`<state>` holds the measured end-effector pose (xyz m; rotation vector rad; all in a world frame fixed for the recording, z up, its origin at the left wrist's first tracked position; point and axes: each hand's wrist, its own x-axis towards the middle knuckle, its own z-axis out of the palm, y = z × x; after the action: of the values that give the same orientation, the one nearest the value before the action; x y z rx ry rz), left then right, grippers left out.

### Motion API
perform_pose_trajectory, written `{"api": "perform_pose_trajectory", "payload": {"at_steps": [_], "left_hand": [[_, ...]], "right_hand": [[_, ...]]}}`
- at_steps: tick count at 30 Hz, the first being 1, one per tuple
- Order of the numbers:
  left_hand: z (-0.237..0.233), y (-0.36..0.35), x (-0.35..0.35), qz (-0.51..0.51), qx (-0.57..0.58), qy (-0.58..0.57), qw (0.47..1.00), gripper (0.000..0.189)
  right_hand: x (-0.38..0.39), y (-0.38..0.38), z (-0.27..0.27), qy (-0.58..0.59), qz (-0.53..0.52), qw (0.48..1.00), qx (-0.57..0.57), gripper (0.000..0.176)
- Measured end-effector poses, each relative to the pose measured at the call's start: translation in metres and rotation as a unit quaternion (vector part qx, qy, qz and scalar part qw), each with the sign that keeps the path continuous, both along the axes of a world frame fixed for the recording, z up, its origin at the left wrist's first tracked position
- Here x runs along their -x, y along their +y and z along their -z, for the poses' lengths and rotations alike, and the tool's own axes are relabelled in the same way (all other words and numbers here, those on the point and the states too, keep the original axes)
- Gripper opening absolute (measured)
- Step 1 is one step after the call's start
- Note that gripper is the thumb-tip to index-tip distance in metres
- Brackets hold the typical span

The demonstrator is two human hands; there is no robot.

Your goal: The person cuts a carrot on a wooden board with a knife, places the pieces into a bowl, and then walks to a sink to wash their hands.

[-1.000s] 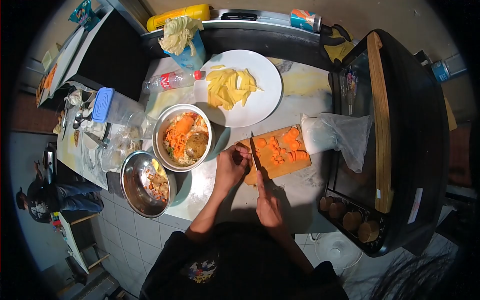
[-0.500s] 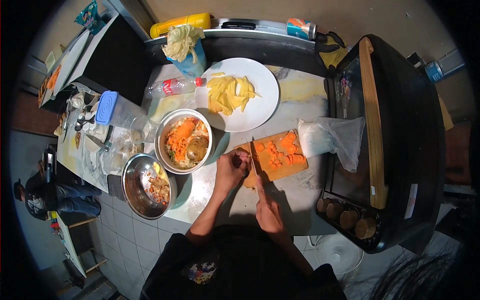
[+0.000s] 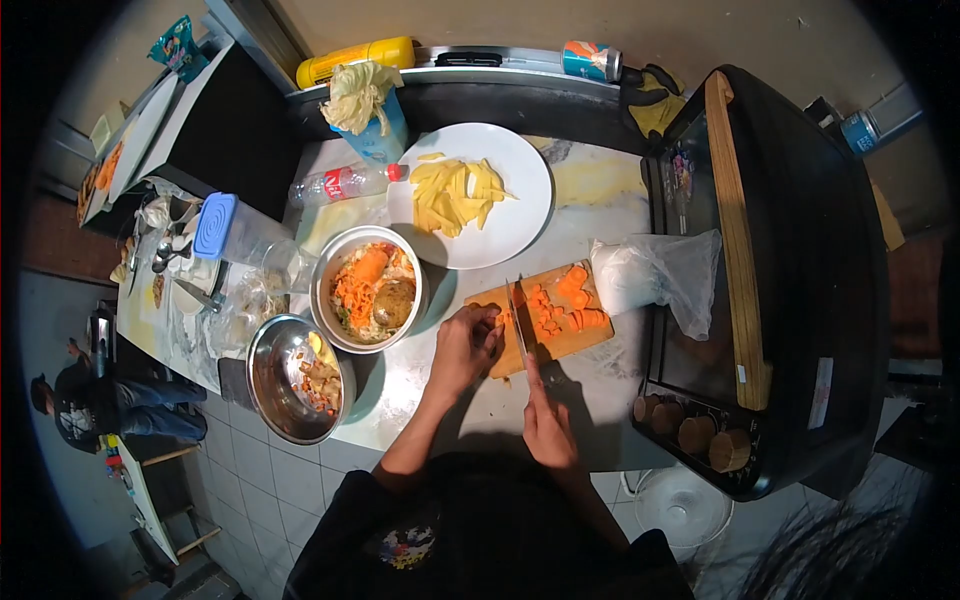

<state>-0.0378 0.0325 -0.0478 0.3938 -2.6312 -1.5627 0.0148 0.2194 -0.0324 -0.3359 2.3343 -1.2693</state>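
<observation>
On the wooden cutting board point(image 3: 557, 345), my left hand point(image 3: 466, 348) pinches a small piece of carrot point(image 3: 502, 317) near the left edge. My right hand point(image 3: 549, 428) is closed round the handle of a knife point(image 3: 520, 318), whose blade stands just right of those fingertips. Cut carrot pieces point(image 3: 574, 290) lie on the board to the right of the blade. Left of my left hand is a white bowl point(image 3: 318, 300) with shredded carrot and a brown potato-like lump. A steel bowl point(image 3: 262, 400) below it holds peelings.
A white plate point(image 3: 525, 220) of yellow strips lies behind the board. Right of the board sit a plastic bag of white stuff point(image 3: 630, 278) and a black oven point(image 3: 800, 300). A plastic bottle point(image 3: 340, 185) and a lidded container point(image 3: 235, 230) stand left. A person point(image 3: 110, 395) is far left.
The knife has moved slightly right, away from my left fingertips, and orange carrot now shows between them and the blade. The view has shifted a little.
</observation>
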Motion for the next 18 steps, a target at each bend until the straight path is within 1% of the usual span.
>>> {"api": "perform_pose_trajectory", "payload": {"at_steps": [2,4,6,10,12,13,15,18], "left_hand": [[0.000,0.003,0.001,0.012,0.022,-0.004,1.000,0.025],[0.007,0.005,0.002,0.009,0.071,0.027,0.997,0.023],[0.010,0.005,0.002,0.006,0.063,0.043,0.997,0.021],[0.006,0.005,0.001,-0.005,0.035,0.061,0.998,0.019],[0.003,0.005,0.000,-0.013,0.040,0.057,0.998,0.019],[0.002,0.004,-0.001,-0.021,0.045,0.053,0.997,0.019],[0.004,0.004,0.000,-0.029,0.036,0.049,0.998,0.016],[0.006,0.005,0.001,-0.036,0.031,0.040,0.998,0.012]], "right_hand": [[0.002,0.001,-0.002,-0.001,0.008,1.000,0.003,0.076],[0.002,0.002,0.000,-0.002,0.018,1.000,0.005,0.075],[-0.002,0.003,0.007,0.149,0.021,0.989,-0.010,0.075],[0.002,0.002,0.004,0.174,0.012,0.985,-0.009,0.075],[0.004,0.002,-0.007,-0.018,-0.016,1.000,-0.002,0.076],[0.004,0.001,-0.008,-0.019,-0.016,1.000,-0.002,0.076],[0.003,-0.002,-0.008,-0.068,-0.016,0.997,-0.021,0.077],[0.004,-0.004,-0.003,-0.073,-0.015,0.997,-0.014,0.077]]}}
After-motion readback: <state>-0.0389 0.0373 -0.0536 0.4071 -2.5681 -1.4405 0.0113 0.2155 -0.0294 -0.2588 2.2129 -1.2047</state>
